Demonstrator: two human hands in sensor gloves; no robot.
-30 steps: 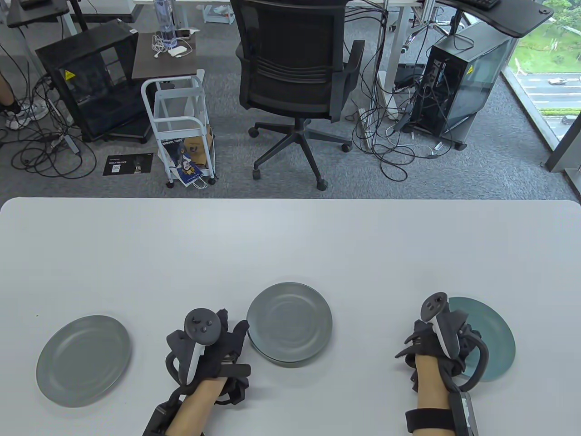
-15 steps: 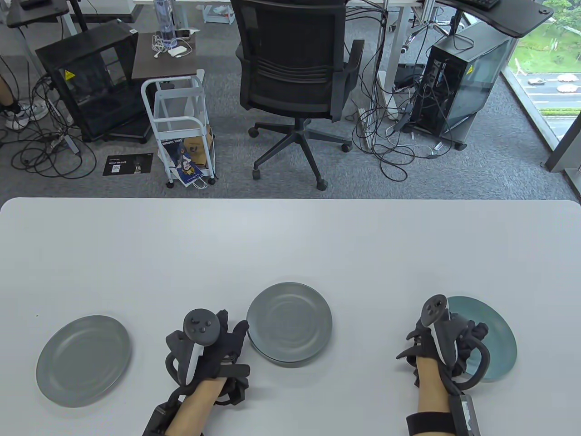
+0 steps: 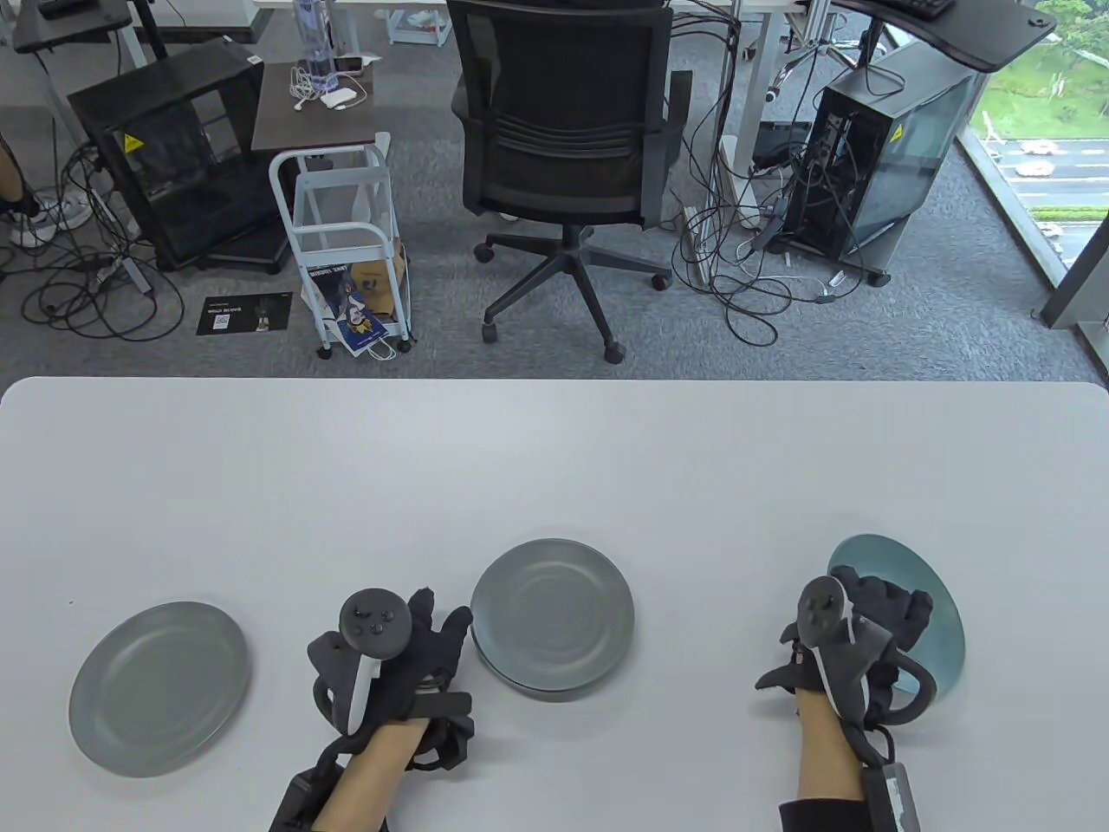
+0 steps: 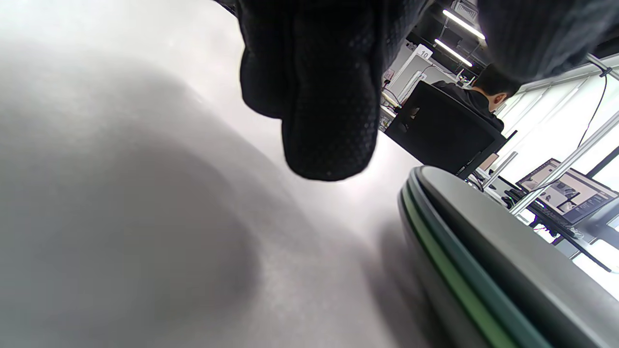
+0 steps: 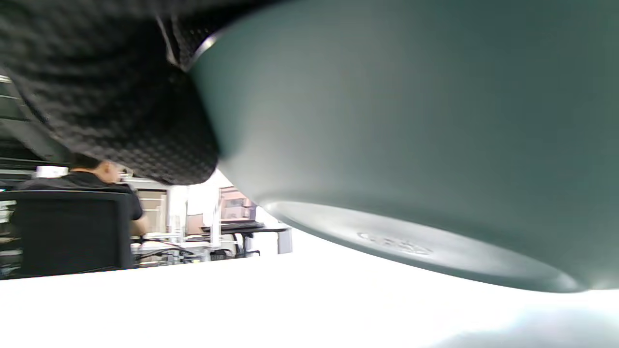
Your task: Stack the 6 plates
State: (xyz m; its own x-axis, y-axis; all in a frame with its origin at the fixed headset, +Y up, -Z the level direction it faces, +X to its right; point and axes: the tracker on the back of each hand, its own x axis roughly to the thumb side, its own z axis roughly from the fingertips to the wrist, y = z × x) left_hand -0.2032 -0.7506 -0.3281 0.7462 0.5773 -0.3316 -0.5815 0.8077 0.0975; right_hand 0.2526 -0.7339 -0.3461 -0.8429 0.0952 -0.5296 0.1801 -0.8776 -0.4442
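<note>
Plate stack [image 3: 552,614] between two plates [image 3: 159,687]

We are in an office: swivel chair [image 3: 563,156], computer towers [image 3: 875,156], cable tangles [image 3: 754,260], grey carpet.

Table view: bright, even daylight, sharp; window [image 3: 1053,130] at upper right; soft shadows under plates. Left wrist view: glove [image 4: 319,92] blurred at top, broad shadow on table [image 4: 121,232], windows blown out at right. Right wrist view: plate [image 5: 411,135] out of focus, tabletop overexposed along bottom.
</note>
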